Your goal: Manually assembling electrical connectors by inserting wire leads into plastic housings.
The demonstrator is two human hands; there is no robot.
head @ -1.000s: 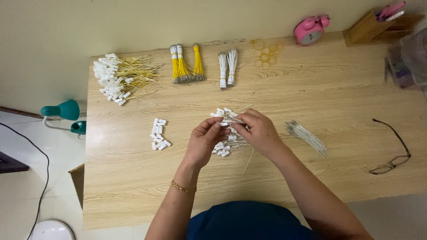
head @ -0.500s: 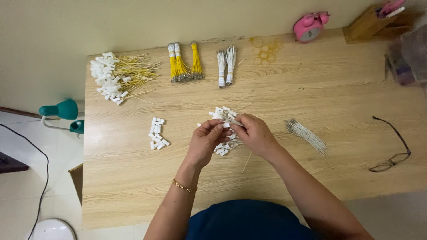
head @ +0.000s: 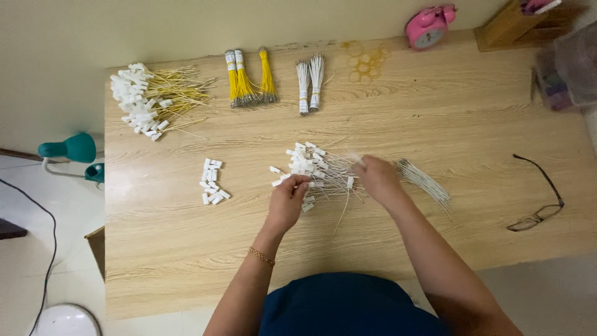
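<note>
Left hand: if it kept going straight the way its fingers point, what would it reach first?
The left hand points away from the person, into the pile of white-tipped white wires at its fingertips. That pile comes first, though depth is hard to judge.

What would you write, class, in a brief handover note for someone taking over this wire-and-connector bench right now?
Left hand: fingertips pinched on the central pile of white wires with white plastic connectors.
Right hand: at that pile's right edge; grip unclear.
Loose bare white wires lie right of it; small white plastic connectors to the left.
Done: a heap of yellow wires with connectors, far left.
Left: bundled yellow wires and bundled white wires at the back, still tied.
</note>
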